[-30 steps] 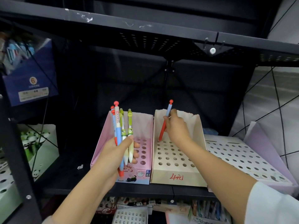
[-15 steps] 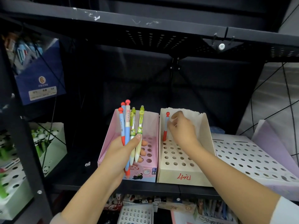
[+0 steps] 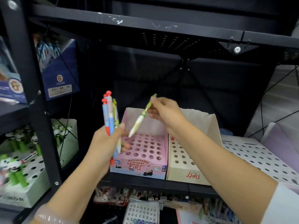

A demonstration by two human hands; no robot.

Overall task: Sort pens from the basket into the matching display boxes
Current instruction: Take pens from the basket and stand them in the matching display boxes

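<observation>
The right hand (image 3: 163, 112) pinches a green pen (image 3: 140, 119) tip-down to drop into the pink box (image 3: 159, 164), while the left hand (image 3: 105, 143) grips the other pens (image 3: 110, 117).

Pen (image 3: 140, 118) above left display box (image 3: 142, 165)

A black metal shelving unit (image 3: 161, 21) fills the view, its perforated upper shelf scuffed with white marks. A dark upright post (image 3: 24, 62) stands at left. Pale tiled wall (image 3: 288, 88) shows at far right behind thin diagonal braces.
</observation>
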